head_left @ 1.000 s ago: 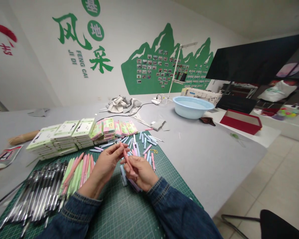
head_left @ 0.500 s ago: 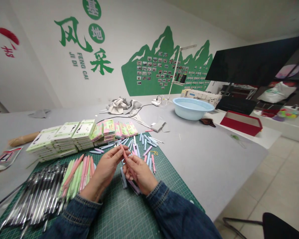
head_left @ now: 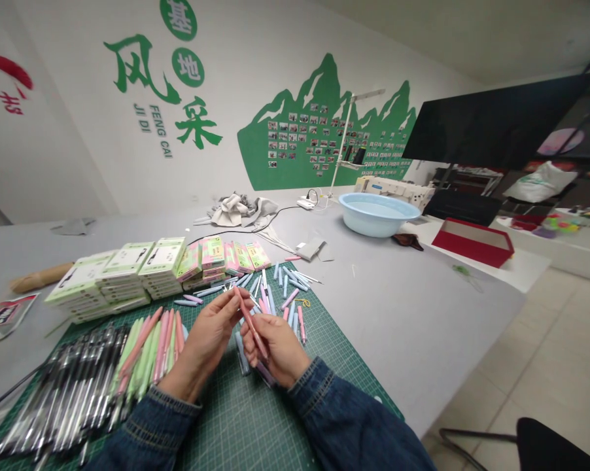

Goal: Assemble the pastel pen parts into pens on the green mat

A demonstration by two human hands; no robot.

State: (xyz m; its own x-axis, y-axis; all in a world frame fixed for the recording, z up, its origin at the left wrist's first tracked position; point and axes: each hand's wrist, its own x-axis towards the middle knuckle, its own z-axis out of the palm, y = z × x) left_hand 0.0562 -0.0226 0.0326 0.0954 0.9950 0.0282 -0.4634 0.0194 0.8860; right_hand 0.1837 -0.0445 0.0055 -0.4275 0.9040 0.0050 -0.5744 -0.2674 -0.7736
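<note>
A pink pen [head_left: 250, 322] slants between my two hands above the green cutting mat [head_left: 226, 418]. My left hand [head_left: 214, 333] is closed, its fingertips pinching the pen's upper end. Lower down on the same pen, my right hand [head_left: 278, 343] is closed around the barrel. Beneath and beside the right hand lie a few blue and purple pen parts [head_left: 242, 353], partly hidden by it. Beyond the hands, loose blue, pink and purple pen barrels [head_left: 290, 288] are scattered. Left of my left hand lie green and pink pens [head_left: 150, 347] and many clear black-tipped pens [head_left: 74, 379].
Stacked white-green boxes [head_left: 123, 271] and small pink-green boxes [head_left: 214, 255] line the mat's far edge. Farther back are crumpled grey cloth [head_left: 241, 209], a blue basin [head_left: 378, 216] and a red box [head_left: 471, 242]. A black chair [head_left: 545, 448] stands at the lower right.
The pink pen has turned in the fingers, and more of its barrel shows over my right hand. Both hands stay in nearly the same place; the view has shifted slightly.
</note>
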